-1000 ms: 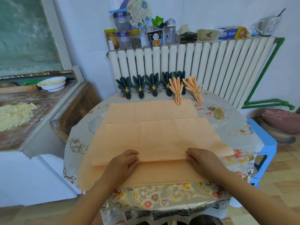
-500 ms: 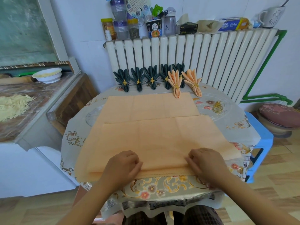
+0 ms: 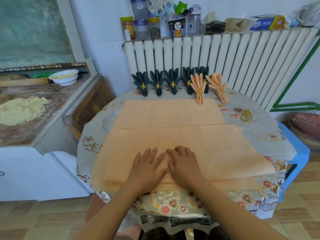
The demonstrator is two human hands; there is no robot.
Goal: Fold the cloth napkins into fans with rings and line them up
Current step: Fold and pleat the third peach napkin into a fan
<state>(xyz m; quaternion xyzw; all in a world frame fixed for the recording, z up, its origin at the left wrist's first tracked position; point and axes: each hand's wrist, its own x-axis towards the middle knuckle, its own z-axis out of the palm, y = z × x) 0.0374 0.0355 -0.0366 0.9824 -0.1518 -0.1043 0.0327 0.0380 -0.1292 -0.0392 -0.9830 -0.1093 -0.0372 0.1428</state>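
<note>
Both hands (image 3: 166, 166) flat, side by side, on peach napkin (image 3: 225, 149)

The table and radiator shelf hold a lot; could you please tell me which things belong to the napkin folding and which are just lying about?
Part of the job: peach napkin under left hand and right hand, dark fans, peach fans, spare gold rings.

Lying about: jars, Kitchen box, white bowl, shredded food.

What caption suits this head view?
Both hands press a folded peach napkin flat; finished fans line the radiator.
</note>
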